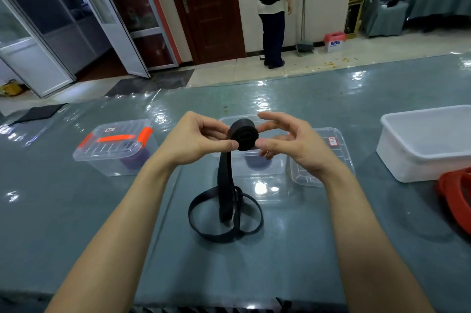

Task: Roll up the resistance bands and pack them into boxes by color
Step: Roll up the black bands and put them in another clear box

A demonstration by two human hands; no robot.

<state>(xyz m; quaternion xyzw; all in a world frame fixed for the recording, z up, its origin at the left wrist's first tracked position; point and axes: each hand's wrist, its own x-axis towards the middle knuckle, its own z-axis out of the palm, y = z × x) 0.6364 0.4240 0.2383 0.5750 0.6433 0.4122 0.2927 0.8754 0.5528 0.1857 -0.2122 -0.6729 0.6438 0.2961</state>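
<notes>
A black resistance band [243,135] is partly wound into a tight roll held above the table. My left hand [201,137] pinches the roll from the left, and my right hand [288,142] touches it from the right with thumb and fingertips, the other fingers spread. The unrolled tail hangs down and lies in loose loops [225,213] on the table. Behind the roll stands an open clear box [275,172] with a dark purple-blue roll [257,163] inside. A lidded clear box [114,147] with orange clasps holds a purple roll [136,160].
A clear lid [321,175] lies right of the middle box. A white bin [428,142] stands at the right, with red bands [456,195] in front of it. A person [274,7] stands on the floor beyond the table.
</notes>
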